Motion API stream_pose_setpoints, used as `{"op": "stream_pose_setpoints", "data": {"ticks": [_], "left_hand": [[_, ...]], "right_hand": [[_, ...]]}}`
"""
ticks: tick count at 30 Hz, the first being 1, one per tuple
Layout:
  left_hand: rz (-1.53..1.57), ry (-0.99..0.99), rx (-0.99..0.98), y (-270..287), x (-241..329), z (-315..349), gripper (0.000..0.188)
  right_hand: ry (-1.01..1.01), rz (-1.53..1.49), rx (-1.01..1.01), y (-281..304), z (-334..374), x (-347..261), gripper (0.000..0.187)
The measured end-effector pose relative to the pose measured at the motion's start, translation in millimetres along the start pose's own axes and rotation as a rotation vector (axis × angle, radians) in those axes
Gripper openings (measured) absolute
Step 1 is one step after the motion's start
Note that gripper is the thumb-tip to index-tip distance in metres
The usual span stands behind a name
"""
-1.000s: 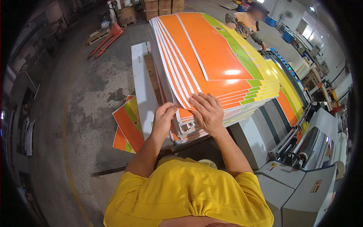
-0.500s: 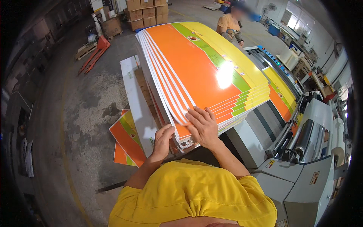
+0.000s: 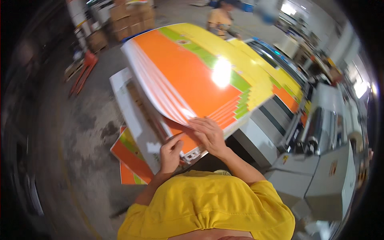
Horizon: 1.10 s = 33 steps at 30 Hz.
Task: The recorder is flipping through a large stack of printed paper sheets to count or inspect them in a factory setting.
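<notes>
In front of me is a tall stack of large glossy printed sheets (image 3: 180,72), orange, green and yellow, its top ones fanned out in steps. My right hand (image 3: 210,135) grips the near edge of the top sheets, fingers on top and thumb toward the underside. That edge is raised and curved, with a dark gap beneath it. My left hand (image 3: 171,154) is by the stack's near left corner, fingers curled together and fingertips near the lower sheets' edge. Whether anything is pinched in them is hidden.
On the right stands a grey machine (image 3: 312,168) with rollers and more printed sheets. A white board (image 3: 132,116) lies left of the stack, near loose printed sheets (image 3: 134,158) on the floor. Further off are an orange pallet jack (image 3: 86,70), cartons (image 3: 132,20) and another person (image 3: 220,22).
The near left edge of the top sheets has lifted and bends upward, with my right hand still on it. My left hand stays close to the corner. The whole view has shifted and blurred somewhat.
</notes>
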State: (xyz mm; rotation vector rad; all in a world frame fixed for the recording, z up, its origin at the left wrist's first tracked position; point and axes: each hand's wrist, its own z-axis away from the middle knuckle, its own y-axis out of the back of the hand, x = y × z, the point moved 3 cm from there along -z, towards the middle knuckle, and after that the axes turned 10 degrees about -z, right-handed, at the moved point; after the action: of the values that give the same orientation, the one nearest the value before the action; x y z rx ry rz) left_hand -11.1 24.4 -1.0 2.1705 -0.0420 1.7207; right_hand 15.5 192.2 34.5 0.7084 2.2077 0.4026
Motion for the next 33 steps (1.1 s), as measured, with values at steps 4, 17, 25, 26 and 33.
{"op": "stream_pose_setpoints", "data": {"ticks": [4, 17, 25, 26, 33], "left_hand": [[0.056, 0.025, 0.048, 11.6, -21.1, -1.6, 0.025], [0.349, 0.286, 0.135, 12.6, -25.7, -13.8, 0.047], [-0.14, -0.133, 0.213, 35.3, -82.7, -29.8, 0.045], [-0.081, -0.141, 0.235, 36.1, -89.5, -31.4, 0.042], [-0.339, -0.221, 0.356, 38.5, -112.7, -41.3, 0.032]], "right_hand": [[-0.625, -0.608, 0.168, 8.1, -23.5, 6.2, 0.035], [0.057, 0.191, -0.125, 10.6, 21.4, -19.1, 0.052], [-0.298, 1.365, 0.707, 285.5, 131.7, -116.9, 0.054], [-0.314, 1.624, 0.686, 315.4, 147.1, -140.6, 0.056], [-0.856, 1.963, 0.678, 419.8, 248.8, -206.1, 0.043]]}}
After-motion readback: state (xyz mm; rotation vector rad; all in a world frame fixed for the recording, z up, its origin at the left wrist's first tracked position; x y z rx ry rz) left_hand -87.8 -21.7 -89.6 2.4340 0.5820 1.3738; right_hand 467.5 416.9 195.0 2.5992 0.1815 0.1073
